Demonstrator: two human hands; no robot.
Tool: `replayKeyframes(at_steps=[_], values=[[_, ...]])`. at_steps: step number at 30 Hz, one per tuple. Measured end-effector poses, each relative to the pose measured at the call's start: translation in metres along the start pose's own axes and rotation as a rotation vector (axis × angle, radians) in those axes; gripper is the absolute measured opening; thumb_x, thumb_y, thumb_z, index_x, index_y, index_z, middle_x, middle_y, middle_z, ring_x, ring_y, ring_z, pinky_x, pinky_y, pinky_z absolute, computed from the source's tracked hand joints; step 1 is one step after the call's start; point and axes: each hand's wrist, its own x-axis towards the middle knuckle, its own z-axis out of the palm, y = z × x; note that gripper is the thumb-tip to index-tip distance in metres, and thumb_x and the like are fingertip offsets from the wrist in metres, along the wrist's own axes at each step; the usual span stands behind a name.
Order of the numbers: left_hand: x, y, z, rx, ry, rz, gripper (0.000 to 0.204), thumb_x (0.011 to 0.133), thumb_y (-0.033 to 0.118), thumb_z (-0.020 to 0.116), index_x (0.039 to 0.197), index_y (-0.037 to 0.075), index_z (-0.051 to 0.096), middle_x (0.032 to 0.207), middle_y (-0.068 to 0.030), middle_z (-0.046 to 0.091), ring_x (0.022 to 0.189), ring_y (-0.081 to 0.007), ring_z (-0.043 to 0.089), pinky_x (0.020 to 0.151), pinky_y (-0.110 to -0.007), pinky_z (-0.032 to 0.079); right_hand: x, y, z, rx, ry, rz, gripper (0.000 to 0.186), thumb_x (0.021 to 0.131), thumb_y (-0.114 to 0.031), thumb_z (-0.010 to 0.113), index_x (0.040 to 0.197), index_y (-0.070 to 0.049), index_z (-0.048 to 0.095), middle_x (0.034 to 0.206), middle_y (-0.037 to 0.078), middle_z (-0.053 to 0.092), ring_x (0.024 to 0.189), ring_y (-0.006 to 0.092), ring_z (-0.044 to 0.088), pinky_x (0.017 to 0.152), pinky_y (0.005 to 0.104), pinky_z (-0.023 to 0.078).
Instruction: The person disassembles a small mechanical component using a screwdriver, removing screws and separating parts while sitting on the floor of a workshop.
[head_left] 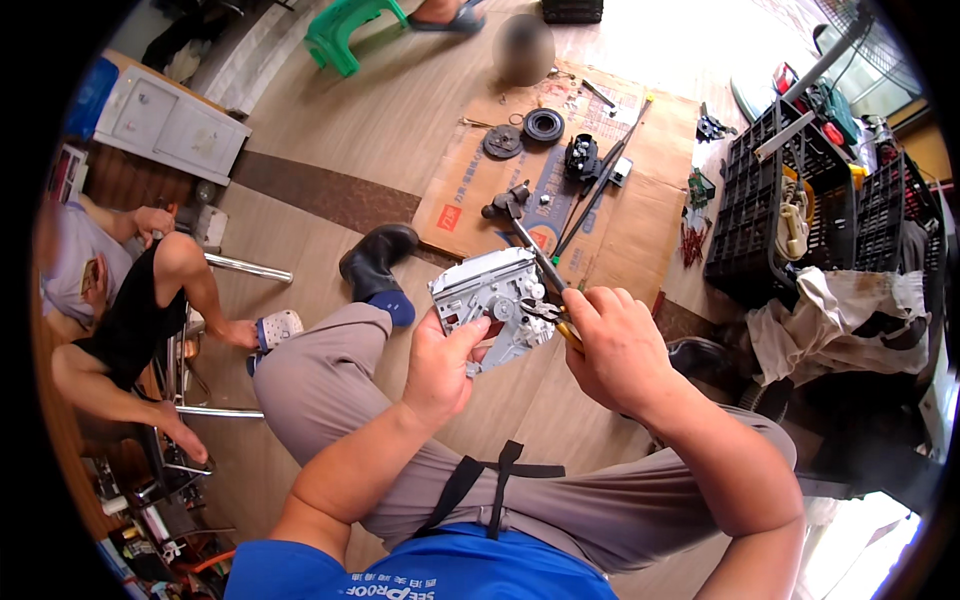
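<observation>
My left hand [438, 372] grips a light grey mechanism plate [492, 272] with gears, posts and slots by its lower left edge, thumb over its face. It is held tilted above my lap. In my right hand [622, 345] is a pair of pliers [568, 334] with yellow handles, fingers wrapped round them. The dark jaws meet the plate's right side, by a small white round part; whether they bite on something cannot be made out. A dark rod-like tool [540, 256] reaches behind the plate toward my right fingers; whether I touch it is unclear.
Beyond the plate, a cardboard sheet [450, 185] bears a black ring [543, 124], a round disc [503, 141], a black motor-like part [581, 158] and long rods. Black crates [745, 215] stand at right. At left, another person [110, 270] sits near a green stool [345, 35].
</observation>
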Motion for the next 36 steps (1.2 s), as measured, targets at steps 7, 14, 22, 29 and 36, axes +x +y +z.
replayKeyframes(at_steps=[7,14,22,29,36], values=[[-0.004,0.002,0.0,0.015,-0.027,0.018,0.033,0.091,-0.003,0.052,0.124,0.002,0.053,0.114,-0.0102,0.066,0.098,-0.0199,0.069,0.073,-0.031,0.061,-0.001,-0.004,0.003,0.007,-0.019,0.007,0.044,0.078,-0.013,0.064,0.119,0.0,0.057,0.099,0.014,0.06,0.093,0.0315,0.058,0.08,0.043,0.047],[-0.007,0.002,0.001,-0.019,-0.037,0.026,0.035,0.09,-0.004,0.052,0.125,0.001,0.053,0.115,-0.0113,0.066,0.1,-0.0217,0.069,0.074,-0.032,0.061,-0.001,-0.006,0.004,0.025,-0.008,-0.004,0.045,0.078,-0.013,0.066,0.121,-0.002,0.056,0.099,0.015,0.059,0.094,0.0327,0.058,0.081,0.0431,0.047],[-0.008,0.005,-0.001,-0.038,-0.037,0.009,0.037,0.089,-0.006,0.05,0.125,0.001,0.053,0.115,-0.0125,0.066,0.099,-0.0228,0.069,0.076,-0.033,0.06,-0.002,-0.007,0.004,0.054,-0.014,-0.009,0.045,0.077,-0.015,0.068,0.118,-0.002,0.055,0.097,0.014,0.058,0.094,0.0313,0.059,0.08,0.0417,0.048],[-0.008,0.006,-0.001,-0.053,-0.033,0.022,0.036,0.086,-0.006,0.051,0.121,0.001,0.055,0.111,-0.0111,0.067,0.096,-0.0206,0.069,0.075,-0.031,0.058,-0.003,-0.011,0.001,0.147,-0.095,0.041,0.043,0.081,-0.011,0.065,0.122,-0.003,0.054,0.1,0.017,0.058,0.097,0.0351,0.057,0.085,0.0434,0.048],[-0.009,0.004,-0.007,-0.003,-0.012,0.03,0.035,0.085,-0.006,0.052,0.119,0.002,0.058,0.104,-0.0083,0.069,0.088,-0.0159,0.068,0.072,-0.026,0.053,-0.004,-0.017,0.003,0.093,-0.09,0.057,0.026,0.081,-0.013,0.065,0.103,-0.003,0.055,0.089,0.014,0.059,0.087,0.0334,0.062,0.073,0.0444,0.052]])
